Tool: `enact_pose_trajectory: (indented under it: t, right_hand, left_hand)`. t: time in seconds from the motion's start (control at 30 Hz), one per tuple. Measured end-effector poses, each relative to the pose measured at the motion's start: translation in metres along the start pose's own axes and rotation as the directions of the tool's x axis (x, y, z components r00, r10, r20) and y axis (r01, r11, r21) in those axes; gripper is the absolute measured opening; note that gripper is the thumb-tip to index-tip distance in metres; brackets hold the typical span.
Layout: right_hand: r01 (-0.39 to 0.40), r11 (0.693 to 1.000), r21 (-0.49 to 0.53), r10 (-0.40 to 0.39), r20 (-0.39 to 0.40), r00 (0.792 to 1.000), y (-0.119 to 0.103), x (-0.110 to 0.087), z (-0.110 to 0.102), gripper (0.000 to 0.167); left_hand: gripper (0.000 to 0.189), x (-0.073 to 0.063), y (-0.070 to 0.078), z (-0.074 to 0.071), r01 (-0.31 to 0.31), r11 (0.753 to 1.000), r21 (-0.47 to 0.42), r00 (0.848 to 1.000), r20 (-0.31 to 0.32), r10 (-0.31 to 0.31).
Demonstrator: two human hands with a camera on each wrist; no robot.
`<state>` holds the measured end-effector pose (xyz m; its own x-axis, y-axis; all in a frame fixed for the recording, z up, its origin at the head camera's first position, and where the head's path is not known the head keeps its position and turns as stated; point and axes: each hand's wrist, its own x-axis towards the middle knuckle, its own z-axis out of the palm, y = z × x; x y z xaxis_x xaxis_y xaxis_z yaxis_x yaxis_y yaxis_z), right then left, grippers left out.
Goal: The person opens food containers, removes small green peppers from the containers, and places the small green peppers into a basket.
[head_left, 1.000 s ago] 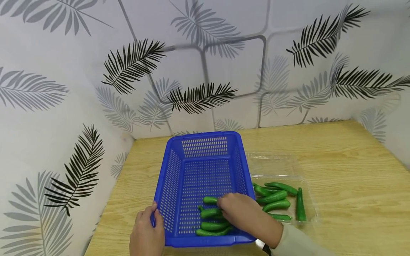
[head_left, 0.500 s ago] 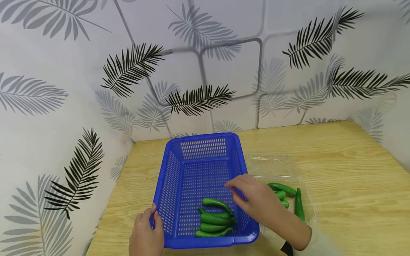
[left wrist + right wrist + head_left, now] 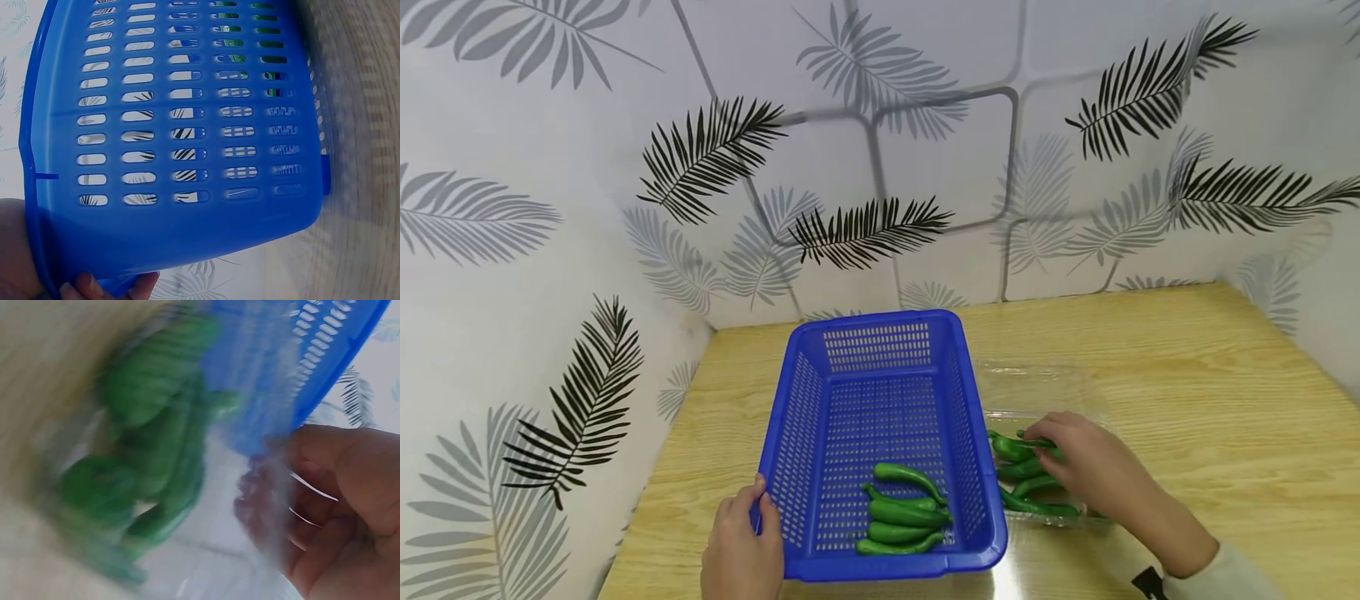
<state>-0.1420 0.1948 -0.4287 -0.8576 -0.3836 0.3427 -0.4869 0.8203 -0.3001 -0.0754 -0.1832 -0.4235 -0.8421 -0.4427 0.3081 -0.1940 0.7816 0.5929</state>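
A blue perforated plastic basket point(image 3: 865, 569) sits on the table, with several green chili peppers point(image 3: 902, 534) gathered at its near right end. My left hand point(image 3: 742, 542) grips its near left rim; the left wrist view shows fingertips beside the basket wall point(image 3: 156, 231). To the basket's right lies a clear plastic clamshell box point(image 3: 1037, 388), lid folded back, holding several more green chilies point(image 3: 1011, 450). My right hand point(image 3: 1093, 467) reaches over that box, fingertips among the chilies. In the right wrist view, blurred, its loosely bent fingers appear beside the clear wall, apart from the chilies point(image 3: 156, 381).
The wood-grain table point(image 3: 1210, 392) extends right and behind the box. A wall covering with a leaf pattern point(image 3: 865, 150) rises behind and at the left. The basket's right wall stands between the box and the basket's inside.
My right hand let go of a chili at the near end of the basket, rose over the right rim and moved right to the clear box. The left hand stays at the rim.
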Motion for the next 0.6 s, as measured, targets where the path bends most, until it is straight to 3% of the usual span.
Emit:
enact_pose_trajectory:
  t: [0.23,0.6]
  right_hand:
    - [-0.012,1.000,-0.022,0.014,0.133,0.991,0.019,-0.010,0.012,0.020]
    - [0.035,0.999,-0.026,-0.033,0.083,0.996,0.024,-0.015,0.021,0.029]
  left_hand:
    - [0.027,0.001,0.000,-0.001,-0.007,1.000,0.002,1.000,0.009,0.007]
    - [0.027,0.001,0.000,-0.001,-0.005,1.000,0.001,1.000,0.012,0.005]
